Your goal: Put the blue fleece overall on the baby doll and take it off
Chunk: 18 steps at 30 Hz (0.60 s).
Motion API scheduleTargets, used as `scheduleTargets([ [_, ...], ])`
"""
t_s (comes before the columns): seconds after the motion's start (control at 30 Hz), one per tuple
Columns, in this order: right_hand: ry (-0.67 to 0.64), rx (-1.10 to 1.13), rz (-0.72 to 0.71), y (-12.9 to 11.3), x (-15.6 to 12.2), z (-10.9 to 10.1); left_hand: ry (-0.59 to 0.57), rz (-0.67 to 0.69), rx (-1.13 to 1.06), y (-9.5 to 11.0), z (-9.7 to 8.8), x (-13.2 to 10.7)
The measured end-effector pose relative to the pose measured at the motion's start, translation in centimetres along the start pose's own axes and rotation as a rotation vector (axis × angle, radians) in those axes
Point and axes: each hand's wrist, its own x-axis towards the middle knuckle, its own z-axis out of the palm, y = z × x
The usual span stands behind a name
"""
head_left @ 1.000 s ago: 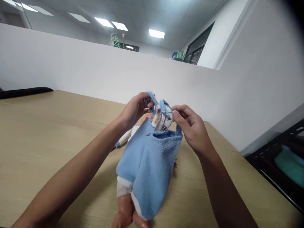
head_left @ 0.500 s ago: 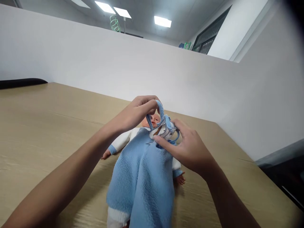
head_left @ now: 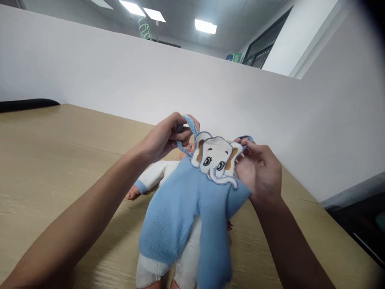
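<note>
The overalls (head_left: 168, 212) are plain light blue, straps (head_left: 192, 125) included. Their elephant patch (head_left: 218, 148) is white, outlined in blue-grey, with orange-brown inner ears (head_left: 232, 157) and 2 black-and-grey eyes (head_left: 207, 161). The doll wears white sleeves (head_left: 153, 175) with a light-blue cuff (head_left: 140, 186) and white trouser legs (head_left: 152, 269). The table (head_left: 60, 168) is tan with faint wood-grain streaks, the wall (head_left: 105, 80) off-white, the wire shape (head_left: 145, 29) green.

No txt, nos. or brands are showing legibly. Bkgd green item (head_left: 237, 58) is peeking over top edge of white partition (head_left: 120, 76), its pale mark blurring too much to ID.
</note>
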Motion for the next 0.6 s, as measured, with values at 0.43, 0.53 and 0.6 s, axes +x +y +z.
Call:
scheduleTargets([
  [0.43,0.267,-0.293,-0.509,2.1,1.5,-2.8,-0.03,0.048,0.107,0.2,0.3,-0.4],
  [0.53,0.01,-0.305,-0.472,2.2,1.3,-2.4,-0.045,0.077,0.139,0.4,0.7,-0.6],
  [0.6,-0.254,-0.372,-0.375,2.1,0.9,-2.1,-0.071,0.105,0.17,0.5,1.0,-0.8],
])
